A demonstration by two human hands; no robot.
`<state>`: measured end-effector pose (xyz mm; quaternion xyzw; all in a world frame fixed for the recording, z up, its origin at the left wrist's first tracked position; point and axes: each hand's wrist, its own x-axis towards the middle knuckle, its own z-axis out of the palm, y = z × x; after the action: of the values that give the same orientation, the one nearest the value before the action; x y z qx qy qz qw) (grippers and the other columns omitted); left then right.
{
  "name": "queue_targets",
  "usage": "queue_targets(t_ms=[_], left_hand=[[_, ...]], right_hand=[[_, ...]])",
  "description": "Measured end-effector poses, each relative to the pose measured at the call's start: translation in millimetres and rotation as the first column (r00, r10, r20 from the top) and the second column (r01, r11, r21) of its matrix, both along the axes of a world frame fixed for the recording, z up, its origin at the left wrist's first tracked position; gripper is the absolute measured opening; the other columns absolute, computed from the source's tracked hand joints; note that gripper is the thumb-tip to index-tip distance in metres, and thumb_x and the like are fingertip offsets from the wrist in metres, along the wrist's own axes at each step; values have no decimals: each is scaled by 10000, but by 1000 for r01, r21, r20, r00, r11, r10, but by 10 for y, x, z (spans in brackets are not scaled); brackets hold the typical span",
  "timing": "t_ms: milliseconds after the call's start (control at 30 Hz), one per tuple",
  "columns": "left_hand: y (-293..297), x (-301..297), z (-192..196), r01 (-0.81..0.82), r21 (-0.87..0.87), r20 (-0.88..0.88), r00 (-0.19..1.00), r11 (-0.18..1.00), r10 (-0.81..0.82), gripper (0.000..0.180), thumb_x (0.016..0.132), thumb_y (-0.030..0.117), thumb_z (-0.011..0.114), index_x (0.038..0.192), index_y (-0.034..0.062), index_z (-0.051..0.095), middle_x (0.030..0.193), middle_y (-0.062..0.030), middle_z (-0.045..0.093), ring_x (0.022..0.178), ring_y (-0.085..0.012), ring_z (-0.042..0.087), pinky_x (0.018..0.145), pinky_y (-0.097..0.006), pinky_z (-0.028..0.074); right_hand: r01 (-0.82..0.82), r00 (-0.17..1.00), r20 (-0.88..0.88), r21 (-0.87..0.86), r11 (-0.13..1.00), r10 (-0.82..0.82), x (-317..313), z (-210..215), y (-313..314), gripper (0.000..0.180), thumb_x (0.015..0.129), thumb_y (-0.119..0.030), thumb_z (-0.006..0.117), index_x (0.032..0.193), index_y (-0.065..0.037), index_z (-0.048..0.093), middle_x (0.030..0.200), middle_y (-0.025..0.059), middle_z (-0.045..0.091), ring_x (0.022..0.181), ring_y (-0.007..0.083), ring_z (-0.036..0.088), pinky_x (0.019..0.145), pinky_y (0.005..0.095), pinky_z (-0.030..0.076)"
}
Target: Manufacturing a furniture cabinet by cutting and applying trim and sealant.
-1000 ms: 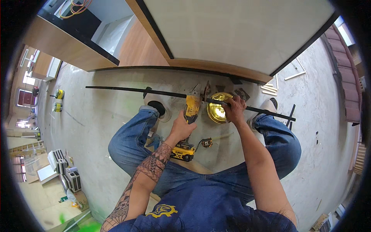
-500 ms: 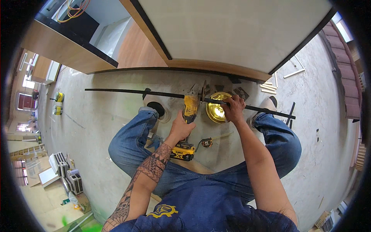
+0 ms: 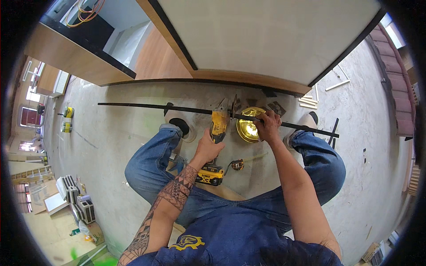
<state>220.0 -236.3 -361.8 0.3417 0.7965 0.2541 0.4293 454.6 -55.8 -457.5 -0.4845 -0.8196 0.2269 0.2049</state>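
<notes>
My left hand [image 3: 208, 146] is closed around the grip of a yellow and black cordless angle grinder [image 3: 218, 123], its battery [image 3: 208, 176] toward my body. The grinder's thin cutting disc [image 3: 234, 105] stands edge-on against a long black strip [image 3: 177, 107], which runs left to right in front of me. With bent fingers, my right hand [image 3: 268, 126] grips this strip just right of the disc. Below the strip, beside my right hand, sits a shiny gold round dish [image 3: 246, 128]. Whether the disc has cut into the strip I cannot tell.
A tape measure [image 3: 238, 165] lies on the concrete floor between my legs. Crossed black offcuts [image 3: 333, 132] are by my right knee, pale wood strips [image 3: 308, 102] farther off. A wood-edged cabinet panel [image 3: 266, 40] stands ahead. Yellow tins [image 3: 67, 119] stand at the left.
</notes>
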Motion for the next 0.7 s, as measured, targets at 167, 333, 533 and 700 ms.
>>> queue_targets(t_ms=[167,333,533,700], left_hand=[[-27,-23,-95,-19,26,-9,1000,999,20,708,783,267,757,1361,-20,466,1151,-261,709,1084,-404,706,936,-446,548],[-31,-31,-150,-18,25,-1,1000,1000,18,696,784,273,753,1350,-17,468,1150,-264,708,1078,-411,706,932,-449,549],[-20,-29,-137,-13,22,17,1000,1000,13,694,782,272,751,1344,-22,469,1146,-265,708,1074,-415,705,927,-448,550],[-25,-32,-158,-28,43,1,1000,999,28,705,780,268,753,1350,-30,463,1147,-261,708,1076,-410,705,932,-446,549]], right_hand=[[-8,1000,-18,3,1000,8,-18,-12,-7,298,828,-313,814,1093,-188,758,1203,97,587,1248,380,485,1097,563,284],[-1,1000,-13,5,1000,1,-15,-9,-5,298,818,-300,824,1086,-190,754,1203,98,581,1238,377,477,1075,552,289],[4,1000,-22,6,1000,-4,-13,-29,-2,298,804,-291,829,1075,-194,753,1209,93,582,1229,380,476,1066,548,293],[3,1000,-26,34,999,-2,-21,-8,-13,297,805,-291,829,1074,-192,753,1205,90,580,1227,378,477,1068,552,294]])
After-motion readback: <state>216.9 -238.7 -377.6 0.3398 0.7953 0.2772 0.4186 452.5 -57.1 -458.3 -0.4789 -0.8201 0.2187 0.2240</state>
